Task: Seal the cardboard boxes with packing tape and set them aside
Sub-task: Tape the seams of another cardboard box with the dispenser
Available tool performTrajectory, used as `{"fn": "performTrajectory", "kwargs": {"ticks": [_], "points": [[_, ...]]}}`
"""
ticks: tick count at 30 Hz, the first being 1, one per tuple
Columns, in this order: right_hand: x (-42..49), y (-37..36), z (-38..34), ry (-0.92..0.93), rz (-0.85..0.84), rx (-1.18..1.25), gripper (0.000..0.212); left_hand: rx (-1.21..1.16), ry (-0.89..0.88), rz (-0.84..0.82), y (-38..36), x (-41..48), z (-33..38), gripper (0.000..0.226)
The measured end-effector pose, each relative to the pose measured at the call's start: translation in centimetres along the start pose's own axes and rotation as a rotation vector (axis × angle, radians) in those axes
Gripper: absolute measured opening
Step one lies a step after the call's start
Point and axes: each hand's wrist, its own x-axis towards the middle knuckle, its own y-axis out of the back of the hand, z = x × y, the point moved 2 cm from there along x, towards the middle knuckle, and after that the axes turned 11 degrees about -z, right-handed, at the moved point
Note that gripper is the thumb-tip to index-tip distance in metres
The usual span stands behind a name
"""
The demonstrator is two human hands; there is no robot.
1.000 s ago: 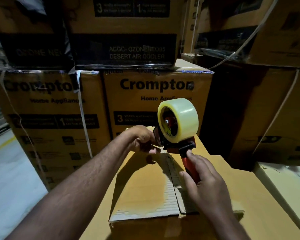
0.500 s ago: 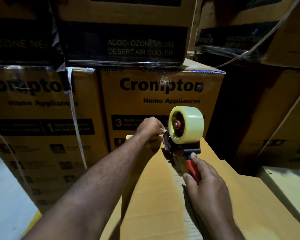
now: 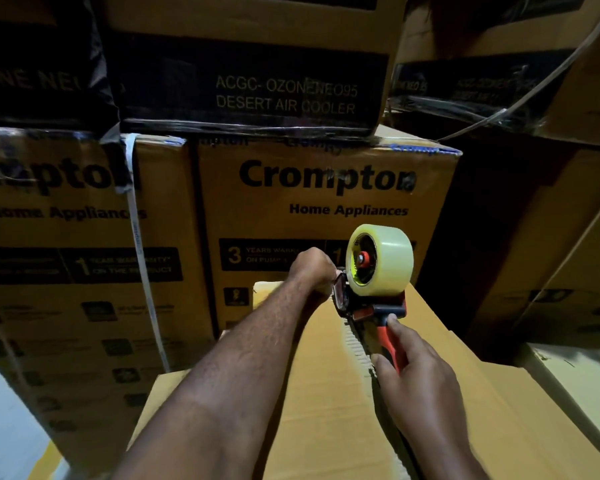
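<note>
At the far left stand stacked printed cartons [image 3: 66, 237], one crossed by a white strap [image 3: 139, 244], well behind the work. The cardboard box [image 3: 291, 410] being sealed lies in front of the person, its centre seam [image 3: 355, 344] running away from the camera. The left arm reaches forward along that box, the left hand [image 3: 312, 268] knuckles-up at the far end, just beside the dispenser's front. Its fingers curl under, so I cannot tell whether its grip has the tape's free end or only presses on the cardboard. The tape dispenser [image 3: 371, 303], with its clear tape roll [image 3: 385, 261] upright, sits over the far end of the seam. The right hand [image 3: 420, 372] has a closed grip round the red handle, forefinger stretched up toward the head. This looks like the start of a strip: the next move probably calls for anchoring the tape over the far edge, then drawing the dispenser back along the seam with steady downward pressure. A pale box [image 3: 575, 382] lies at the right.
</note>
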Motion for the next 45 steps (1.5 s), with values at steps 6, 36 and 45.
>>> {"fn": "performTrajectory", "kwargs": {"ticks": [6,36,45], "points": [[0.0,-0.1,-0.3,0.0,-0.015,-0.03,0.063,0.003,0.062,-0.062,-0.7,0.7,-0.1,0.013],[-1.3,0.8,-1.8,-0.077,-0.173,-0.186,0.063,0.355,-0.123,-0.149,-1.0,0.8,-2.2,0.034],[-6.1,3.4,-1.0,-0.1,-0.243,-0.225,0.067,0.373,-0.151,-0.114,-1.3,-0.4,-2.2,0.037]]}}
